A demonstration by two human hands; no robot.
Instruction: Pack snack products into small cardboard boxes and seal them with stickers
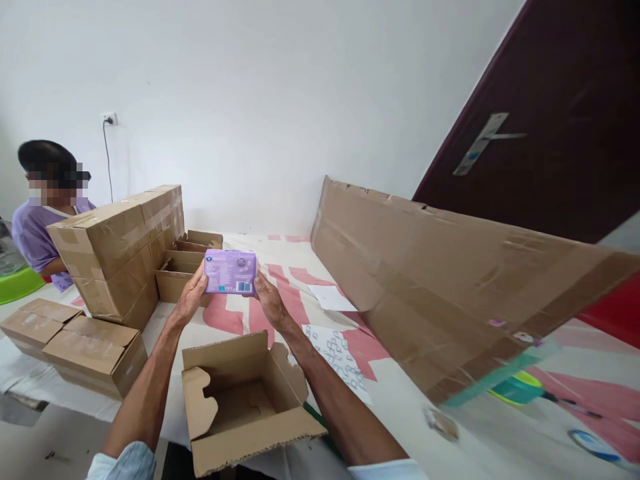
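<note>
I hold a purple packet [230, 271] with a barcode up in front of me, one hand at each end. My left hand [191, 297] grips its left edge and my right hand [269, 298] grips its right edge, fingers closed on it. Below them, near me, an open small cardboard box [245, 400] stands with its flaps up and nothing visible inside.
Taped cardboard boxes are stacked at left [120, 247], with two more low ones [75, 347] in front and open boxes [185, 263] behind the packet. A long flattened carton [450, 280] leans at right. A sticker sheet [337, 353] lies on the surface. A person in purple [35, 233] sits far left.
</note>
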